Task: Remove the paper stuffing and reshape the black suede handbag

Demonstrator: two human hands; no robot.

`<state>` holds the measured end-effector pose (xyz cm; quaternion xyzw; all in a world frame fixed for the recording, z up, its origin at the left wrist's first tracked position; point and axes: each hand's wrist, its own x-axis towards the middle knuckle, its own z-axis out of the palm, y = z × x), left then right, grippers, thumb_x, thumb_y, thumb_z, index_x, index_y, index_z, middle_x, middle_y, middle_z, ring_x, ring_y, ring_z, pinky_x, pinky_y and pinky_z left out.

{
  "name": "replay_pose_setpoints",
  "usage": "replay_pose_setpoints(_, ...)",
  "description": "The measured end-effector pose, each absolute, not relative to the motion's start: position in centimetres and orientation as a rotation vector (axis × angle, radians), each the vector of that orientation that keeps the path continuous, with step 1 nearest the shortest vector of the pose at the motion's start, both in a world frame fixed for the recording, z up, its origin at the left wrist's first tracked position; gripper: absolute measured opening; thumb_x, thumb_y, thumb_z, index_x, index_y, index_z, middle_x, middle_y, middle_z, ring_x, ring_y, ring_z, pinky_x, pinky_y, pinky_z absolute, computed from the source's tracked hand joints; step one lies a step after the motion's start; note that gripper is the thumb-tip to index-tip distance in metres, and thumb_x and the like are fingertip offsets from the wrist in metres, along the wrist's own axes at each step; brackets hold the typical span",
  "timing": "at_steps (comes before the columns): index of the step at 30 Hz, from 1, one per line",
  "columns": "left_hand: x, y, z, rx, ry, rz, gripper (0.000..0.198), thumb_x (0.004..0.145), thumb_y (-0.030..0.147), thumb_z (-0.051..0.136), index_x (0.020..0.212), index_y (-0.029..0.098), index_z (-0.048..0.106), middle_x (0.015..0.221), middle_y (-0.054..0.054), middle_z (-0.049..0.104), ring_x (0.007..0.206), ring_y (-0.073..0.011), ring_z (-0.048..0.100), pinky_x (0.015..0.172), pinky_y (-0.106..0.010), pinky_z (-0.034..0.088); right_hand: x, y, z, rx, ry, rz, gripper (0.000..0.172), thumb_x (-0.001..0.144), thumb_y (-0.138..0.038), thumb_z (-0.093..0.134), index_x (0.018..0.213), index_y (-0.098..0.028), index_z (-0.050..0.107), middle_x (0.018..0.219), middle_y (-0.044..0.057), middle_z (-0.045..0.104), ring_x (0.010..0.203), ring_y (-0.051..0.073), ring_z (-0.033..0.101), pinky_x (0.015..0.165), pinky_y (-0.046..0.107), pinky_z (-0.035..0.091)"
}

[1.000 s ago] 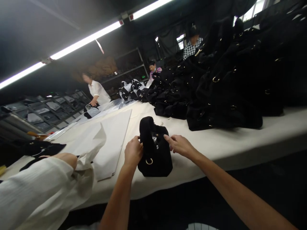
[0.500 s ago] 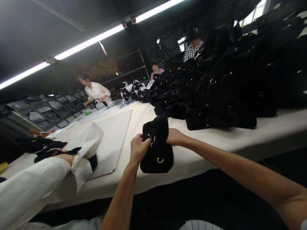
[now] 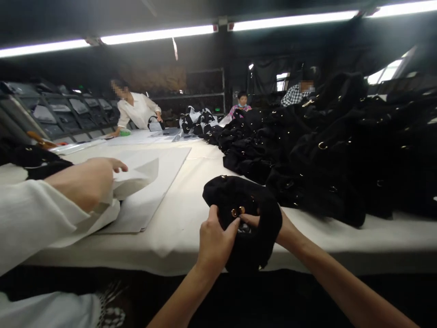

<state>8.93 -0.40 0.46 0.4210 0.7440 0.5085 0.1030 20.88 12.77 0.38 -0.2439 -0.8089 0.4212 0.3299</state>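
Dim workroom, lit by four visible overhead fluorescent tubes [image 3: 159, 35], with two bright windows [image 3: 282, 82] at the rear and a grey rack [image 3: 63, 119] along the left. Cream cloth [image 3: 191, 193] covers one long table; on its left part lies one stack of white sheets [image 3: 150, 200]. Three co-workers [image 3: 136, 113] appear beyond the table, and one neighbouring person's hand [image 3: 90, 180] reaches in at near left from a white sleeve [image 3: 30, 216]. At right rises a heap of black handbags [image 3: 249, 150], too dark and overlapped to count.

One black handbag [image 3: 251, 257], tilted, is held over the table's front edge, two round gold fittings [image 3: 234, 212] showing at its mouth. Left hand [image 3: 215, 239]: thumb and fingers closed on the bag's rim. Right hand [image 3: 251, 220]: one digit at the mouth, framed by the handle [image 3: 271, 223]; the others are hidden, their grip indeterminate.
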Motion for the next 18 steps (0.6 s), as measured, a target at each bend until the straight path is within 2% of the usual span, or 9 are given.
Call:
replay_pose_setpoints(3, 8.9, 0.1, -0.3, 1.228, 2.210, 1.473, 0.026, 0.086, 0.044, 0.064, 0.090, 0.022, 0.050, 0.072, -0.001, 0.065, 0.067, -0.0210, 0.063, 0.060, -0.028, 0.040, 21.6, 12.5, -0.8, -0.603, -2.087, 1.133, 0.029, 0.081, -0.043, 0.074, 0.101, -0.023, 0.066, 0.099, 0.005, 0.071, 0.088, 0.025, 0.068, 0.076, 0.033, 0.054)
replay_pose_setpoints(5, 8.9, 0.2, -0.3, 1.234, 2.190, 1.482, 0.023, 0.089, 0.042, 0.061, 0.092, 0.023, 0.049, 0.074, -0.001, 0.064, 0.068, -0.0205, 0.063, 0.061, -0.028, 0.039, 21.7, 12.7, -1.3, -0.666, -2.038, 1.158, 0.033, 0.077, -0.044, 0.078, 0.098, -0.022, 0.064, 0.097, 0.007, 0.071, 0.086, 0.026, 0.068, 0.075, 0.033, 0.055)
replay_pose_setpoints(9, 8.8, 0.2, -0.2, 1.266, 2.286, 1.454, 0.015, 0.088, 0.031, 0.060, 0.090, 0.022, 0.048, 0.068, 0.000, 0.060, 0.065, -0.0207, 0.061, 0.060, -0.028, 0.035, 21.5, 12.6, -1.5, -0.806, -2.041, 1.047, 0.036, 0.074, -0.048, 0.079, 0.089, -0.020, 0.062, 0.086, 0.008, 0.069, 0.077, 0.026, 0.067, 0.066, 0.035, 0.055)
replay_pose_setpoints(13, 9.3, 0.3, -0.8, 1.404, 2.425, 1.329, 0.007, 0.090, 0.020, 0.054, 0.089, 0.021, 0.047, 0.069, 0.000, 0.059, 0.064, -0.0210, 0.060, 0.059, -0.029, 0.033, 21.0, 11.0, -0.9, -0.801, -2.065, 0.825, 0.036, 0.075, -0.051, 0.075, 0.076, -0.019, 0.058, 0.070, 0.004, 0.063, 0.061, 0.019, 0.059, 0.054, 0.030, 0.049)
replay_pose_setpoints(16, 9.9, 0.0, -1.2, 1.548, 2.399, 1.250, 0.009, 0.089, 0.012, 0.047, 0.088, 0.021, 0.045, 0.075, -0.003, 0.062, 0.068, -0.0221, 0.062, 0.058, -0.031, 0.033, 20.9, 9.6, -0.5, -0.844, -2.076, 0.665, 0.040, 0.072, -0.053, 0.076, 0.071, -0.018, 0.056, 0.066, 0.003, 0.059, 0.056, 0.017, 0.053, 0.051, 0.029, 0.044)
replay_pose_setpoints(18, 9.9, -0.3, -1.3, 1.589, 2.319, 1.247, 0.012, 0.087, 0.009, 0.047, 0.089, 0.021, 0.045, 0.079, -0.003, 0.063, 0.071, -0.0228, 0.063, 0.059, -0.031, 0.035, 20.9, 9.1, -0.3, -0.854, -2.083, 0.687, 0.041, 0.072, -0.055, 0.076, 0.074, -0.018, 0.058, 0.067, 0.003, 0.060, 0.058, 0.018, 0.054, 0.053, 0.030, 0.044)
